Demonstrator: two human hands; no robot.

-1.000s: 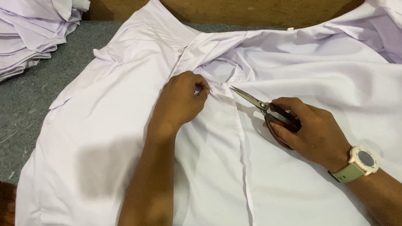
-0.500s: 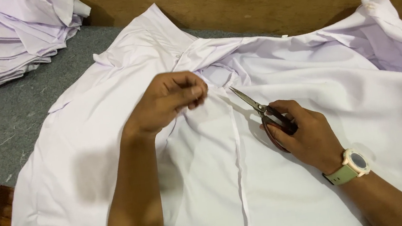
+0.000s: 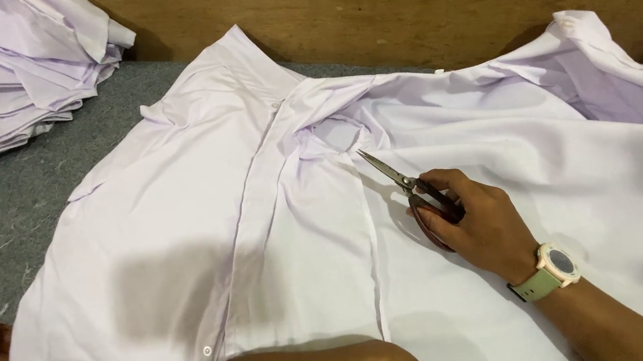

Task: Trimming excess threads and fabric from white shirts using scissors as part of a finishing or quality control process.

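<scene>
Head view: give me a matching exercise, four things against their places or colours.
Things:
1. scissors
2. wristwatch
3. stack of folded cloth
4. spread shirt

Places or colours:
A. top left corner, on the grey surface
B. pale green strap, on the right wrist
C. white, lying flat across the middle
D. in the right hand, blades pointing toward the collar

Pairs: 1-D, 2-B, 3-A, 4-C
</scene>
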